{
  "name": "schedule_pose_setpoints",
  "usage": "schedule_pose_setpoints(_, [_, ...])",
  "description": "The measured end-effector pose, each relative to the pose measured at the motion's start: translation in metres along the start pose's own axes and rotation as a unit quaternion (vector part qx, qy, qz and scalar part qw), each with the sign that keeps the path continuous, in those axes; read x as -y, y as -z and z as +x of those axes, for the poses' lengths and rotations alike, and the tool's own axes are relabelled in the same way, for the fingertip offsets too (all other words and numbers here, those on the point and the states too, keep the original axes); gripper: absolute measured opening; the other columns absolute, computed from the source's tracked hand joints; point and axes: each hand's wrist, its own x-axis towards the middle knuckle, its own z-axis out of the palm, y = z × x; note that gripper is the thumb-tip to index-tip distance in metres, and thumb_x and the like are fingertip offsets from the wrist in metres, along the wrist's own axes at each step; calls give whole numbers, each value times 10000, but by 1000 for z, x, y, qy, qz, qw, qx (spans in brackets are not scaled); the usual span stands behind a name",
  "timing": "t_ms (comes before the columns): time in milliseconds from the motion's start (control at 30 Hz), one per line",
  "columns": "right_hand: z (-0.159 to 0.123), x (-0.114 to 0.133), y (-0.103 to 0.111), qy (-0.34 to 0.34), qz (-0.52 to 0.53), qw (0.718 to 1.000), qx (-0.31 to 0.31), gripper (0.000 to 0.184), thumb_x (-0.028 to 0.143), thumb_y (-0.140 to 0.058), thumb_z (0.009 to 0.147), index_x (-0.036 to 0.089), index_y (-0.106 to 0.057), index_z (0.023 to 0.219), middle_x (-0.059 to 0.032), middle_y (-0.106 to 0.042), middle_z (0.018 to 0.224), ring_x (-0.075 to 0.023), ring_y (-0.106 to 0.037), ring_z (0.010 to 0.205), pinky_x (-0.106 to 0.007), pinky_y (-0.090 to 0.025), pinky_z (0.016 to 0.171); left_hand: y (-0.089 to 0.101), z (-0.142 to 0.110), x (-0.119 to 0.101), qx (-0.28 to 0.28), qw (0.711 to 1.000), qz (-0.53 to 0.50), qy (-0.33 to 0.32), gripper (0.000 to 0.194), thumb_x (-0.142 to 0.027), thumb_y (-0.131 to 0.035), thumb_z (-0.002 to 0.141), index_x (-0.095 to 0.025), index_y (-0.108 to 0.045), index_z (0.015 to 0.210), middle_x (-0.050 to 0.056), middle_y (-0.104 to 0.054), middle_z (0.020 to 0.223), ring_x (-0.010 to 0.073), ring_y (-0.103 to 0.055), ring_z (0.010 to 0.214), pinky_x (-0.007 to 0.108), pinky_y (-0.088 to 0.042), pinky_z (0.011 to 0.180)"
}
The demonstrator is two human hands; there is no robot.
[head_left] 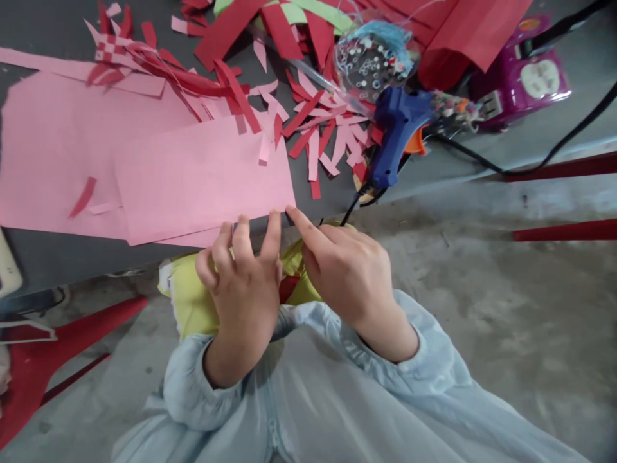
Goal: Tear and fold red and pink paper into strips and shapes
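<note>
A pink sheet of paper [202,173] lies at the table's near edge, partly over a larger pink sheet [58,148]. My left hand [245,283] has its fingers spread, with the tips along the sheet's near edge. At the sheet's near right corner, the outstretched index finger of my right hand [351,270] touches the paper. The other fingers of that hand are curled under, and whatever they hold, if anything, is hidden. Red and pink paper strips [328,122] are scattered just beyond the sheet.
Right of the strips lies a blue glue gun [395,128] with a black cord. Behind it are a clear container of small beads [371,64] and a purple box [523,80]. Red paper [463,38] lies at the back. A red chair [62,347] stands at lower left.
</note>
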Motion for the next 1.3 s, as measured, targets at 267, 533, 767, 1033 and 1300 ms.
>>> schedule_pose_setpoints(267, [0,5,2,-17,41,998,33,503,93,-424,928,118,-651,1376,5,-689,628,-152,-603,548,-295,-387,556,-1,-1,1,-14,1000,6,-10,542,-289,-606,957,-365,-498,1483,156,-551,1428,340,-502,1319,548,-307,1068])
schedule_pose_setpoints(533, [20,-7,7,-65,108,992,-9,390,213,-438,999,173,-747,1234,-34,-785,807,-153,-667,640,-277,-389,574,-6,-3,3,-46,998,13,-28,568,-246,-608,937,-348,-500,1485,168,-557,1419,348,-494,1315,555,-315,1065])
schedule_pose_setpoints(767, [16,-3,7,-32,49,998,33,454,138,-458,931,191,-721,1298,-25,-717,663,-172,-614,582,-308,-339,549,-6,-2,2,-45,998,24,-38,558,-264,-614,938,-342,-506,1480,164,-569,1413,348,-509,1305,533,-321,1072])
schedule_pose_setpoints(1033, [23,-2,12,-74,84,991,75,419,231,-423,985,206,-710,1290,-49,-773,803,-176,-650,656,-294,-343,565,-10,-4,6,-86,995,-6,-42,578,-320,-537,967,-7,-481,1450,241,-620,1363,331,-520,1301,458,-283,1131])
schedule_pose_setpoints(1300, [54,-12,15,-106,116,983,97,261,367,-542,973,197,-735,923,-50,-748,778,-200,-647,689,-297,-328,602,-2,-2,2,-5,1000,-24,1,549,-284,-488,977,-77,-468,1486,211,-580,1456,345,-508,1345,495,-292,1117])
